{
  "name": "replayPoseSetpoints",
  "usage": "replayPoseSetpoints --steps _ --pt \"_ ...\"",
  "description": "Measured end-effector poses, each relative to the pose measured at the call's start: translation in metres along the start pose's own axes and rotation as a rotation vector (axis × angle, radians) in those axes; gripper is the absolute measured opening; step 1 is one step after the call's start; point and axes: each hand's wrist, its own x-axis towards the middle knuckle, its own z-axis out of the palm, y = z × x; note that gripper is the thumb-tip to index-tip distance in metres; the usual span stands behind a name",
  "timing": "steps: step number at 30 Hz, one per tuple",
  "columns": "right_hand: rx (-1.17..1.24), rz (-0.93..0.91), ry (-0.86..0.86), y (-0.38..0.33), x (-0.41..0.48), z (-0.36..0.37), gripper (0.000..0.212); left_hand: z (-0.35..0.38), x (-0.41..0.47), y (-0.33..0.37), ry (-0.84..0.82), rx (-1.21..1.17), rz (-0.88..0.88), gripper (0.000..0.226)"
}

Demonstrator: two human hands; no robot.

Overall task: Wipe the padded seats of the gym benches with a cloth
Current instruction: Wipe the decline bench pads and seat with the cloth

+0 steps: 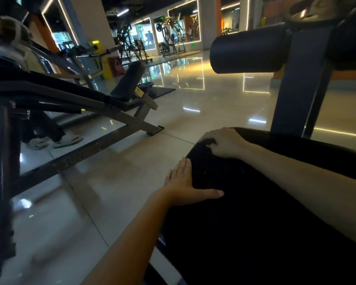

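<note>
Both forearms reach out over the black seat [265, 212], which fills the lower right of the view. The left hand [183, 179] lies flat against the seat's left edge, fingers [183, 167] straight and close together, pointing away from the person. Its thumb is spread wide and lies across the top of the pad. It holds nothing.

The right hand [224, 144] sits further out, at the seat's far left corner, palm down and knuckles raised, with the fingers curled over the rim. Under its fingertips shows a dark patch [209, 141]. It is black on black, so I cannot tell if it is the cloth or whether the hand grips it. The two hands are near each other but apart, left nearer the person.

Behind the seat's far edge rises a dark post [302, 89] carrying a roller pad [249, 52]. Across the shiny floor [111, 192] to the left stands another bench [127, 83] – and beside its frame, someone's slippered feet [56, 140].
</note>
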Motion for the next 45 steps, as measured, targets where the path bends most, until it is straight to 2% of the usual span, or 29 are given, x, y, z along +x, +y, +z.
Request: replayPoseSetpoints --steps 4,5,7,9,11,13,16,19,23,25,29,31,33,35,38,42,45 --pt "0.209 -0.203 -0.253 -0.019 -0.056 -0.016 0.042 -0.001 -0.004 0.001 -0.008 -0.057 0.016 0.134" --pt "0.237 -0.235 -0.274 -0.019 -0.061 -0.017 0.044 -0.001 -0.005 0.001 0.005 -0.065 0.017 0.133" --pt "0.213 -0.244 -0.199 -0.013 -0.054 -0.016 0.046 -0.001 -0.005 0.0 0.015 -0.075 0.033 0.133" --pt "0.093 -0.121 -0.036 0.003 -0.025 -0.01 0.043 0.001 -0.003 -0.002 0.032 -0.086 0.056 0.139" --pt "0.006 0.142 0.082 0.022 0.012 -0.003 0.038 0.002 0.002 -0.005 0.051 -0.102 0.072 0.148" --pt "-0.073 0.26 0.094 0.024 0.036 0.005 0.036 0.003 0.005 -0.009 0.055 -0.128 0.069 0.149" --pt "-0.044 0.126 0.018 0.011 0.037 0.008 0.037 0.001 0.006 -0.012 0.031 -0.144 0.087 0.146" --pt "0.111 -0.061 -0.074 -0.01 -0.004 0.0 0.034 0.0 0.004 -0.011 0.026 -0.163 0.085 0.151" --pt "0.274 -0.18 -0.279 -0.041 -0.072 -0.015 0.039 -0.001 0.002 -0.007 0.045 -0.2 0.047 0.148" --pt "0.324 -0.188 -0.326 -0.051 -0.098 -0.017 0.042 -0.003 -0.001 -0.003 0.059 -0.172 0.059 0.145" --pt "0.266 -0.214 -0.224 -0.057 -0.102 -0.013 0.044 -0.009 -0.005 -0.004 0.009 -0.222 0.053 0.153" --pt "0.169 -0.15 -0.134 -0.045 -0.074 -0.013 0.044 -0.015 -0.011 -0.002 -0.048 -0.309 0.038 0.155" --pt "0.077 -0.007 -0.032 -0.025 -0.043 -0.01 0.045 -0.024 -0.02 -0.001 -0.113 -0.395 0.023 0.136" --pt "0.055 0.081 0.047 -0.01 -0.027 -0.004 0.043 -0.035 -0.029 -0.007 -0.129 -0.405 0.011 0.098" --pt "0.14 0.081 0.032 -0.019 -0.041 -0.002 0.038 -0.041 -0.038 -0.039 -0.115 -0.438 -0.056 0.069" --pt "0.326 -0.142 -0.169 -0.07 -0.115 -0.006 0.037 -0.025 -0.05 -0.066 -0.105 -0.626 -0.084 0.053" --pt "0.378 -0.222 -0.224 -0.088 -0.161 -0.008 0.037 -0.026 -0.043 -0.063 -0.072 -0.554 -0.082 0.053"
